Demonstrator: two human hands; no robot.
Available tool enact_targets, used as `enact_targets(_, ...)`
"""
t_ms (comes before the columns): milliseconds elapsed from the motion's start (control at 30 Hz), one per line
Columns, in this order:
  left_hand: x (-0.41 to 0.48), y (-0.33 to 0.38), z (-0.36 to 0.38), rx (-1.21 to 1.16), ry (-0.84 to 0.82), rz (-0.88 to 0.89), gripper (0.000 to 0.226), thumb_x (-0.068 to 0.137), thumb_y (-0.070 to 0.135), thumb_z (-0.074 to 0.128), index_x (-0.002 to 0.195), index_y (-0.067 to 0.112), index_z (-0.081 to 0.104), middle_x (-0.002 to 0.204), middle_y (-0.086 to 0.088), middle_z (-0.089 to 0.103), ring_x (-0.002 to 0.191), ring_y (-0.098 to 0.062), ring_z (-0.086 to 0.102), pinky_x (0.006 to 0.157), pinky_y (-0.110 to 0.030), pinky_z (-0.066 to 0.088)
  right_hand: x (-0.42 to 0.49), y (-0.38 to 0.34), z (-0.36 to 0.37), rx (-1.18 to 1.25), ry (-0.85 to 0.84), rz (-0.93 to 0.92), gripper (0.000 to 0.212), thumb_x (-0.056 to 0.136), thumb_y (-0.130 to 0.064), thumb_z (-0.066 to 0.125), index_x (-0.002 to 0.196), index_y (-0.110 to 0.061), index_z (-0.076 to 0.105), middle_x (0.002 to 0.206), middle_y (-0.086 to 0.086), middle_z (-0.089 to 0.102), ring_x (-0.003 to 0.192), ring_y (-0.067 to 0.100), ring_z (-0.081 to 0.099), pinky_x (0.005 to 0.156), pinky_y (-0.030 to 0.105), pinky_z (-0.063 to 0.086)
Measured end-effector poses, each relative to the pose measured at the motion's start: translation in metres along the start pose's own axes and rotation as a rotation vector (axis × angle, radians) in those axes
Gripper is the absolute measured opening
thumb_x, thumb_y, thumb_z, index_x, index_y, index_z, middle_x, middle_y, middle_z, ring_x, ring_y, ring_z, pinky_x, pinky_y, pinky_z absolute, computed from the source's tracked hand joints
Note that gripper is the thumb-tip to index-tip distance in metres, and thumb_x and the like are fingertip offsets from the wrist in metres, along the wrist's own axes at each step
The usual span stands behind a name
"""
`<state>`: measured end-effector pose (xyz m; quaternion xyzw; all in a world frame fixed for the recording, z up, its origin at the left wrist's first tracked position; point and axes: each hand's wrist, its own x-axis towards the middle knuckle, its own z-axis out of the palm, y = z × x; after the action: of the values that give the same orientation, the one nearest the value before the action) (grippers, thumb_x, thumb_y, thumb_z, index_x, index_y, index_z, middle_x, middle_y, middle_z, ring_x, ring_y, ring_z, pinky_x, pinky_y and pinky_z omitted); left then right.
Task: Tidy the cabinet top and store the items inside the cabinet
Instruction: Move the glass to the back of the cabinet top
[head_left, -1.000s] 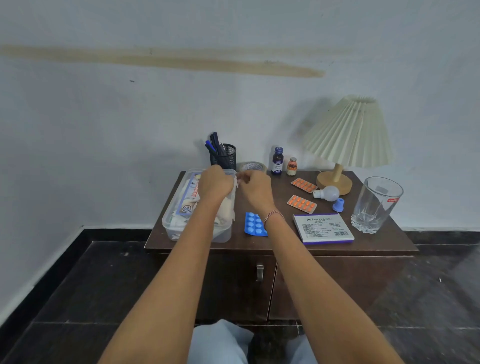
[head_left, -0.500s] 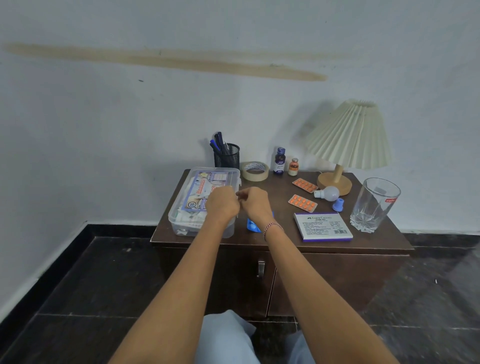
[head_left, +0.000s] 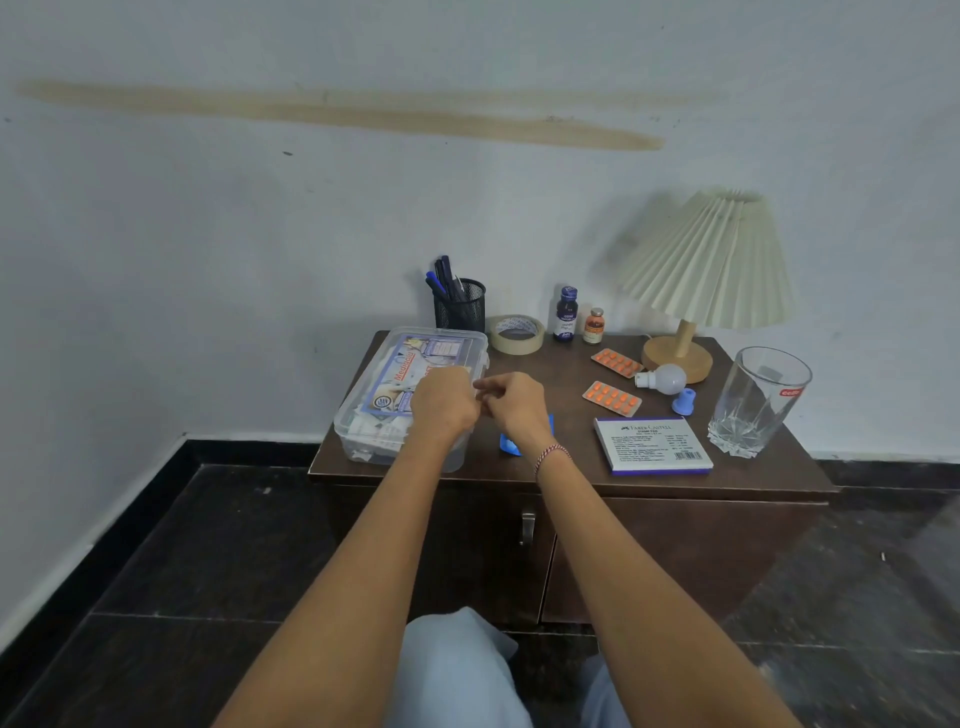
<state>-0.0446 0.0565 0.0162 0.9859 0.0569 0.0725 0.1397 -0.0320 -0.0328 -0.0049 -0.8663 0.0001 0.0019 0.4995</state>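
hands, left (head_left: 444, 406) and right (head_left: 517, 408), curled at clear plastic box (head_left: 380, 364) (rectangular)

Blocked on the left by clear box (head_left: 415, 358), along the back by pen holder (head_left: 460, 306), tape roll (head_left: 517, 334) and bottles (head_left: 565, 313). Crowded on the right with lamp (head_left: 711, 270), glass (head_left: 758, 400), stamp pad box (head_left: 652, 444). Passable mid-top over bare cabinet top (head_left: 556, 369), between clear box and orange blister packs (head_left: 612, 398).

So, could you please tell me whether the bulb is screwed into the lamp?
No, the bulb lies loose on the cabinet top, beside the base of the lamp.
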Motion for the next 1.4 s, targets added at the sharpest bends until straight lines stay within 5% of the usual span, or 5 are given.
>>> enact_targets(533, 0.002, -0.004, -0.008, -0.037, 0.032, -0.035, 0.026, 0.094, 0.022, 0.051, 0.112, 0.005, 0.060, 0.112, -0.013, 0.064, 0.104, -0.027, 0.060, 0.071, -0.028, 0.040, -0.004, -0.007, -0.003, -0.150, 0.052, -0.087, 0.031, 0.094, -0.004, 0.049, 0.120, -0.005, 0.065, 0.122, 0.011, 0.066, 0.114, 0.021, 0.060, 0.105, 0.028, 0.044)
enact_targets(733, 0.002, 0.016, -0.009, -0.158, 0.078, -0.029, 0.034, 0.095, 0.026, 0.049, 0.121, 0.006, 0.059, 0.120, -0.015, 0.062, 0.113, -0.032, 0.057, 0.088, -0.038, 0.048, -0.008, -0.012, -0.023, -0.229, 0.110, -0.166, 0.035, 0.094, -0.003, 0.044, 0.123, -0.008, 0.063, 0.122, 0.011, 0.066, 0.113, 0.022, 0.061, 0.101, 0.030, 0.046)
enact_targets(1133, -0.015, 0.127, 0.002, -0.761, 0.063, 0.053, 0.027, 0.091, 0.021, 0.050, 0.099, 0.007, 0.071, 0.102, -0.016, 0.071, 0.101, -0.031, 0.064, 0.087, -0.039, 0.050, -0.020, 0.001, -0.126, -0.249, 0.478, -0.223, 0.031, 0.095, -0.009, 0.046, 0.120, -0.009, 0.065, 0.119, 0.011, 0.066, 0.112, 0.022, 0.060, 0.093, 0.018, 0.032)
enact_targets(1300, -0.022, 0.173, 0.016, -0.972, -0.054, 0.047, 0.032, 0.089, 0.014, 0.053, 0.117, 0.007, 0.067, 0.115, -0.011, 0.069, 0.113, -0.021, 0.061, 0.098, -0.033, 0.046, -0.030, 0.016, -0.170, -0.209, 0.671, -0.235, 0.031, 0.095, -0.008, 0.045, 0.117, -0.012, 0.067, 0.118, 0.009, 0.065, 0.109, 0.022, 0.061, 0.096, 0.028, 0.044)
enact_targets(1400, -0.028, 0.195, 0.030, -1.058, -0.124, 0.030, 0.035, 0.087, 0.007, 0.053, 0.121, 0.006, 0.064, 0.121, -0.011, 0.066, 0.115, -0.022, 0.059, 0.099, -0.028, 0.045, -0.033, 0.033, -0.194, -0.200, 0.795, -0.216, 0.032, 0.095, -0.005, 0.044, 0.117, -0.010, 0.066, 0.116, 0.011, 0.061, 0.108, 0.024, 0.058, 0.086, 0.017, 0.037)
